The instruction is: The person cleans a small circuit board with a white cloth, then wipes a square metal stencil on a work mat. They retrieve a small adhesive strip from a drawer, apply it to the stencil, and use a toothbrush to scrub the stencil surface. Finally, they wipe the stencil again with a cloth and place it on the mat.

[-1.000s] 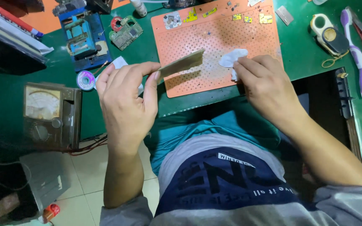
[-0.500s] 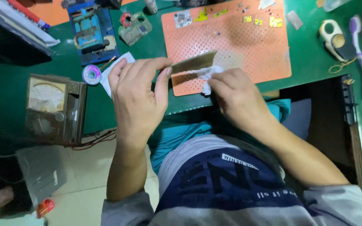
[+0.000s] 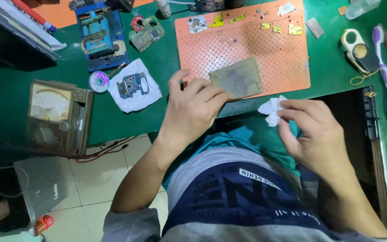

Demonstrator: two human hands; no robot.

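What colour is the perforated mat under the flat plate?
Orange, seen in the head view: the perforated mat under the grey-brown flat plate.
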